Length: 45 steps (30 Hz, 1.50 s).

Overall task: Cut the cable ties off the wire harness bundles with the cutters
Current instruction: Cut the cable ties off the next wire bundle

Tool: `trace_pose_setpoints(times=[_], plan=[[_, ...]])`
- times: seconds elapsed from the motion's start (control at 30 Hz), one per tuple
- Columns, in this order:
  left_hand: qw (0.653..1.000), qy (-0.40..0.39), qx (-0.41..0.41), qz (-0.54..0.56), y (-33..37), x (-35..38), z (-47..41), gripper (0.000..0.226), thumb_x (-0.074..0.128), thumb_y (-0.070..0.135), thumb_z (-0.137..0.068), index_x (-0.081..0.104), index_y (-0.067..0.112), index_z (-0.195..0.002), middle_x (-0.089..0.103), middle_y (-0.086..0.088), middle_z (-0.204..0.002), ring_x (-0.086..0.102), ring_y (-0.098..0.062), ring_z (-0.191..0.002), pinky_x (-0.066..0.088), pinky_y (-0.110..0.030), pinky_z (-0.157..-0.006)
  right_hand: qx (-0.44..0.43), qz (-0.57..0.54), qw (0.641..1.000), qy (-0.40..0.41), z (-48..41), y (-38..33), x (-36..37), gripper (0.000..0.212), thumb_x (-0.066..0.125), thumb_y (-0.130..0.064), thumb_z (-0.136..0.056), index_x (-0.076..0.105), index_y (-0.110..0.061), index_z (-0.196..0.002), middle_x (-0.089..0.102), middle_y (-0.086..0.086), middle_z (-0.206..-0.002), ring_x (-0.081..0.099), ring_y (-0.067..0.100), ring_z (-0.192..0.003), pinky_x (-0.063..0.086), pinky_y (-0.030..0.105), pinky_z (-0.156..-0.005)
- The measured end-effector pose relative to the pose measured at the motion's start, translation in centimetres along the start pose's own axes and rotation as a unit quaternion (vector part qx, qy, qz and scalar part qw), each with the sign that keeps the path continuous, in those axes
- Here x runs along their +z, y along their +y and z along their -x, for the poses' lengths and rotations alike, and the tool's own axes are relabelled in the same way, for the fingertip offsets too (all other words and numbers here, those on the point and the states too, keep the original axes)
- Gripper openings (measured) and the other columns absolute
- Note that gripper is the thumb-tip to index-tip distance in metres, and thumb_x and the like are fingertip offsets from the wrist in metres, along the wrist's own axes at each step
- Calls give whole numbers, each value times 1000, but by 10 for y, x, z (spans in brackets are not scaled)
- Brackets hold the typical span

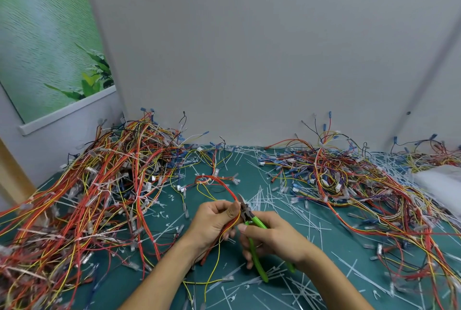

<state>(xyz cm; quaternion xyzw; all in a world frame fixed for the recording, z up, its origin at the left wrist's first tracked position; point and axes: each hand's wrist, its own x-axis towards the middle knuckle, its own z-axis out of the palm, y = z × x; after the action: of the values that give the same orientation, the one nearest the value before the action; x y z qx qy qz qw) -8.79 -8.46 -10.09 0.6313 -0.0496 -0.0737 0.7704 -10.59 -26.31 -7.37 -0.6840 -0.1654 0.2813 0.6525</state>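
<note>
Teal bench [250,176] carries wire piles left [112,180] and right [349,180], cut ties [262,199] strewn between; left hand [214,222] grip curled round a red-yellow bundle [228,189], long axis running away up-left; right hand [274,234] grip wrapped round green cutters [257,221], nose against the bundle just beside the left thumb; any tie at the blades too small to tell.

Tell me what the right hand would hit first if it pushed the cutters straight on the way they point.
The wire bundle gripped by the left hand: the cutters in the right hand have their tip at it, beside the left thumb. Exact depth is unclear.
</note>
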Motion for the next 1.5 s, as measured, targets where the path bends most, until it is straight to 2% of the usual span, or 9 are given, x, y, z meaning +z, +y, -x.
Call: trace_pose_setpoints(times=[0.17, 0.27, 0.33, 0.5, 0.67, 0.8, 0.93, 1.07, 1.5], plan=[[1000, -1, 8, -2, -1, 1, -1, 78, 90, 73, -38, 65, 6, -69, 55, -13, -56, 47, -14, -35, 33, -18, -34, -9, 2, 1000, -5, 0, 0, 0, 13, 56, -14, -106, 65, -8, -99, 50, 8, -71, 54, 24, -57, 55, 36, -56], [1000, 2, 15, 0, -3, 1, -2, 79, 90, 73, -38, 64, 4, -67, 56, -14, -56, 45, -15, -34, 33, -17, -33, -14, 3, 1000, -2, -1, 3, 0, 27, 56, -17, -106, 71, -24, -85, 46, 3, -65, 47, 21, -48, 49, 31, -48], [1000, -1, 14, 4, -4, 1, -3, 73, 91, 71, -39, 66, 7, -65, 57, -15, -58, 45, -17, -34, 34, -18, -34, -12, 6, 1000, 1, -1, 3, 0, 25, 59, -22, -103, 69, -27, -81, 45, 1, -62, 44, 20, -47, 46, 29, -46], [1000, -6, 15, -1, -5, -1, -3, 68, 90, 71, -44, 66, 10, -64, 56, -15, -56, 46, -17, -36, 34, -18, -34, -7, 4, 1000, -2, -1, 3, -2, 23, 59, -21, -103, 69, -26, -83, 47, 1, -63, 43, 19, -48, 45, 29, -48], [1000, -12, 10, -4, -5, -2, -3, 65, 90, 70, -44, 68, 12, -64, 56, -13, -55, 48, -17, -38, 34, -19, -34, -14, 2, 1000, -15, -2, 2, -4, 12, 64, -24, -96, 68, -13, -97, 56, 9, -71, 54, 24, -57, 54, 35, -54], [1000, -9, 6, -3, -5, -2, -3, 67, 91, 70, -44, 67, 11, -65, 55, -11, -55, 49, -17, -38, 34, -19, -34, -19, 2, 1000, -21, -2, 3, -4, 8, 63, -19, -99, 69, -14, -97, 58, 12, -75, 58, 25, -62, 57, 36, -57], [1000, -12, 11, 1, -6, -2, -3, 69, 91, 69, -45, 66, 8, -66, 54, -11, -53, 45, -17, -36, 34, -19, -35, -23, 27, 999, 1, -2, 6, -4, 19, 58, -17, -104, 69, -20, -88, 54, 9, -68, 50, 22, -51, 49, 32, -49], [1000, -16, 8, 10, -6, -3, -4, 70, 91, 68, -45, 65, 7, -66, 55, -14, -56, 44, -17, -37, 37, -18, -36, -21, 32, 999, 19, -2, 5, -5, 17, 60, -18, -102, 68, -18, -87, 54, 12, -68, 46, 21, -48, 44, 29, -46], [1000, -4, 3, -3, -6, -4, -5, 66, 90, 71, -44, 69, 12, -65, 59, -16, -60, 48, -18, -39, 34, -19, -35, -15, 12, 1000, 1, -4, 4, -4, 25, 64, -22, -96, 61, 2, -104, 58, 13, -75, 57, 25, -61, 56, 36, -55]])
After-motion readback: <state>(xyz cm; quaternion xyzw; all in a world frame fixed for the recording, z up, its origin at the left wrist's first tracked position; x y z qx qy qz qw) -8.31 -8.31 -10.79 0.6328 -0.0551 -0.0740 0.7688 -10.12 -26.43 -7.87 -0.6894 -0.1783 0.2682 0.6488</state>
